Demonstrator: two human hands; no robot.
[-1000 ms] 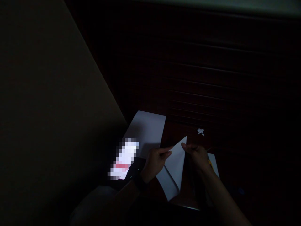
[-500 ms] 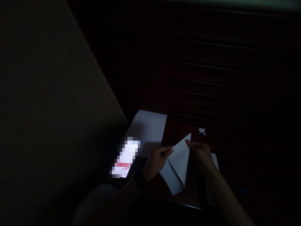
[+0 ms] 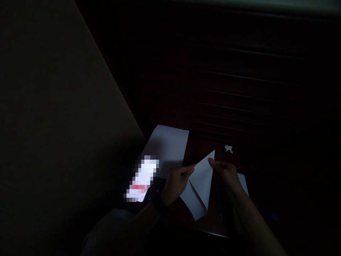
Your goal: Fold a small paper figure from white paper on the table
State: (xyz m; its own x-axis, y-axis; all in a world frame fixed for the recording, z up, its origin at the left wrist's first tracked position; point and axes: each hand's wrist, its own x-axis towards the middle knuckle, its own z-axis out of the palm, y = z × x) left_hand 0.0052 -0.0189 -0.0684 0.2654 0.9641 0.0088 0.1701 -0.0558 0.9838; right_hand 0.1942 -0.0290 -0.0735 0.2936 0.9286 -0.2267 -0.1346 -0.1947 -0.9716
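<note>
Paper, folded, up between two hands, very dim light all round. The folded sheet [image 3: 201, 183] is white, with one diagonal crease running down it. One corner points up and away, and a narrow tip points down toward the person. It sits low in the view, right of centre, just above the near edge of the dark wooden counter [image 3: 202, 142].

Left hand [image 3: 177, 181] is closed on the sheet's left edge, thumb and fingers pinching it. Right hand [image 3: 226, 174] is closed on the upper right edge, pinching near the raised corner. So that's two hands, both grasping the one sheet, which spans the gap between them. A dark band [image 3: 157, 203] wraps the left wrist.

Count the paper: four white pieces in all. One is the folded sheet in the grip. A second, a flat sheet [image 3: 167, 145], lies on the counter just beyond the left hand. A third sheet [image 3: 243, 183] lies mostly hidden under the right hand and forearm, only its far corner showing. The fourth is a small ragged scrap [image 3: 228, 149] on the counter just beyond the right hand, apart from the folded sheet's raised corner.

One bright blurred patch [image 3: 144, 176], white with a pink band, glows left of the left hand; what it is cannot be told. A plain pale wall [image 3: 53, 124] fills the left side.
</note>
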